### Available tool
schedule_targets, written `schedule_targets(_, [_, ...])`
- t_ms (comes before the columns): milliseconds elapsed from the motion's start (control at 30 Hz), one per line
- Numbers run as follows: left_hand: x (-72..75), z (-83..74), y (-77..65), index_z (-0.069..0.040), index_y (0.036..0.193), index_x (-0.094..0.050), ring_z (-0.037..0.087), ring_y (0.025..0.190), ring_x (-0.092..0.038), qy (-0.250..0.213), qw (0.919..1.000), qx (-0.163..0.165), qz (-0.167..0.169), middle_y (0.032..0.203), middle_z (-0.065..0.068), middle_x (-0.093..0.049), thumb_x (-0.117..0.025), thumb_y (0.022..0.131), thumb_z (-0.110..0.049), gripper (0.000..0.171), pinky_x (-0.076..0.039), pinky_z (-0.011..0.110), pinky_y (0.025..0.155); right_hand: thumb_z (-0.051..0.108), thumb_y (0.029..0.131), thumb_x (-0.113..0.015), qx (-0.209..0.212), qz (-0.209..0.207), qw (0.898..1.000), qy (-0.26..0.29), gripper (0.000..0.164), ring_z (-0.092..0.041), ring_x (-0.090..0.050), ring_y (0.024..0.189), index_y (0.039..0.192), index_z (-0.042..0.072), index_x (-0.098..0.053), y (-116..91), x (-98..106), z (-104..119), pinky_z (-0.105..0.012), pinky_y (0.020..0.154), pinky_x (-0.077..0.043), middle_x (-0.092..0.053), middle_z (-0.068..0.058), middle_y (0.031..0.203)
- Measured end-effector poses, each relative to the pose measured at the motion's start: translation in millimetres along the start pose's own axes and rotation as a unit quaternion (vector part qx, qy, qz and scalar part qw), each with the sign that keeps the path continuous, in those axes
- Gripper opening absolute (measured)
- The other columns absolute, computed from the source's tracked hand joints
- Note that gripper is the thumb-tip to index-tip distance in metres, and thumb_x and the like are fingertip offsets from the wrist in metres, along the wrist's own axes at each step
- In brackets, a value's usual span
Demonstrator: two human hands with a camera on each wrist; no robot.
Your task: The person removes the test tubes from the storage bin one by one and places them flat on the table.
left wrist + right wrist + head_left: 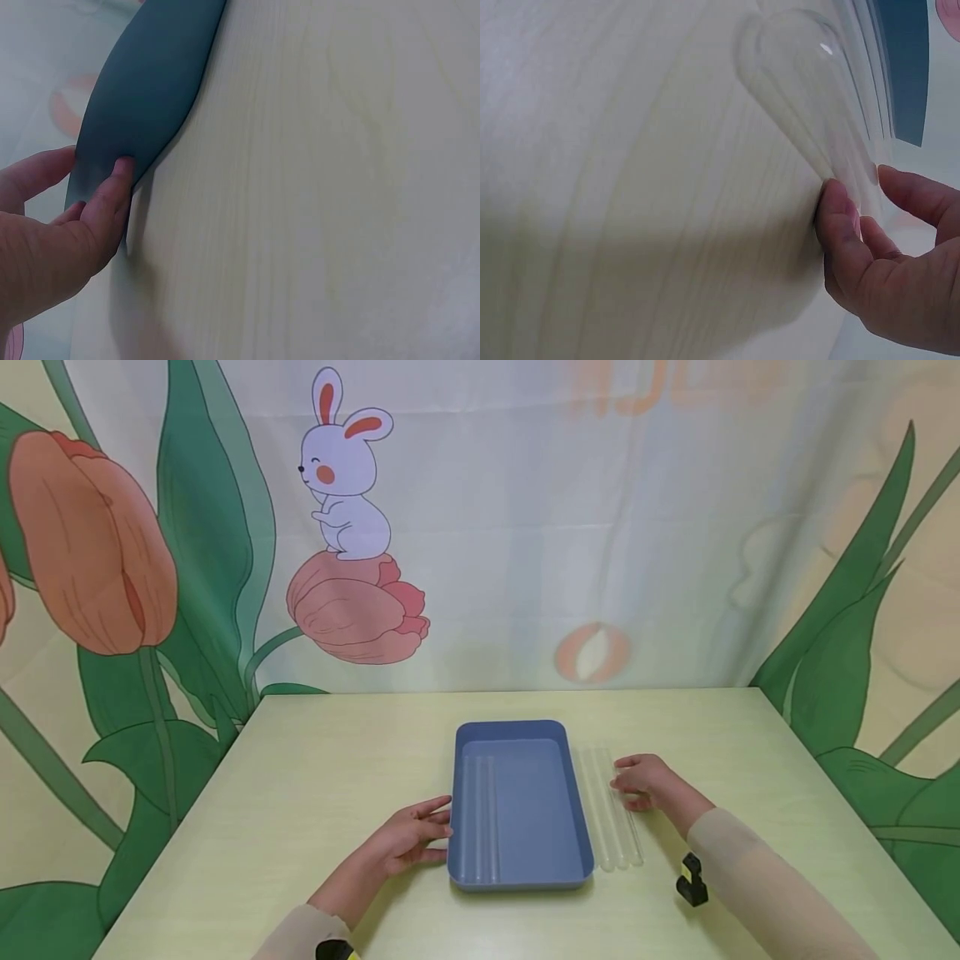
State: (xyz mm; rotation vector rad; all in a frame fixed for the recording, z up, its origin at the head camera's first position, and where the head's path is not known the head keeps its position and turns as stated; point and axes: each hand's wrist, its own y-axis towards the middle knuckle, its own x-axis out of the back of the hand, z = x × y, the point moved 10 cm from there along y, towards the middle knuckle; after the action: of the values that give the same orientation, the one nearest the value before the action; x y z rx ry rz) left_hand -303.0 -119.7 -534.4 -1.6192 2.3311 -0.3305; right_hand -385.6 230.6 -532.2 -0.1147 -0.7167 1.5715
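Note:
A blue rectangular tray (536, 827) lies lengthwise on the table, with clear test tubes (481, 818) side by side along its inner left. My left hand (408, 839) touches the tray's left outer wall with nearly straight fingers. The left wrist view shows its fingertips (124, 166) against the blue wall (142, 82). Right of the tray, several more clear test tubes (603, 818) lie parallel on the table. My right hand (647, 781) pinches the outermost one; in the right wrist view, thumb and fingers are at the sides of that test tube (799, 82), whose rounded end points away.
The pale wood-grain table (337, 752) extends on both sides of the tray. Behind it hangs a white cloth (510, 527) printed with a rabbit and tulips. Black wrist devices (692, 881) sit at both sleeves.

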Motion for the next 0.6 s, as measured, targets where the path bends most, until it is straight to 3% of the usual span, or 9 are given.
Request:
schedule_targets(133, [0.4, 0.1, 1.1, 0.004, 0.16, -0.024, 0.024, 0.127, -0.06, 0.002, 1.0, -0.001, 0.001, 0.164, 0.032, -0.027, -0.055, 0.099, 0.002, 0.069, -0.058, 0.042, 0.097, 0.005, 0.099, -0.058, 0.0, 0.015, 1.0, 0.008, 0.052, -0.014, -0.052, 0.084, 0.146, -0.009, -0.04, 1.8, -0.6, -0.3, -0.027, 0.066, -0.055, -0.058, -0.002, 0.094])
schedule_targets(433, [0.1, 0.5, 0.6, 0.003, 0.161, -0.023, 0.022, 0.126, -0.061, 0.002, 1.0, 0.001, 0.006, 0.164, 0.031, -0.026, -0.054, 0.099, 0.002, 0.069, -0.058, 0.04, 0.096, 0.015, 0.103, -0.05, 0.002, 0.028, 0.999, 0.015, 0.039, -0.01, -0.052, 0.076, 0.133, -0.009, -0.045, -4.9, 1.2, 4.0, -0.027, 0.067, -0.056, -0.052, -0.003, 0.091])
schedule_targets(600, [0.7, 1.3, 1.1, 0.003, 0.161, -0.023, 0.024, 0.13, -0.059, 0.003, 1.0, 0.001, 0.005, 0.164, 0.031, -0.026, -0.054, 0.099, 0.002, 0.069, -0.058, 0.04, 0.096, 0.014, 0.104, -0.048, 0.011, 0.03, 0.999, 0.029, 0.043, -0.013, -0.055, 0.081, 0.137, -0.013, -0.042, -10.0, 8.1, 7.9, -0.027, 0.071, -0.058, -0.057, -0.012, 0.103])
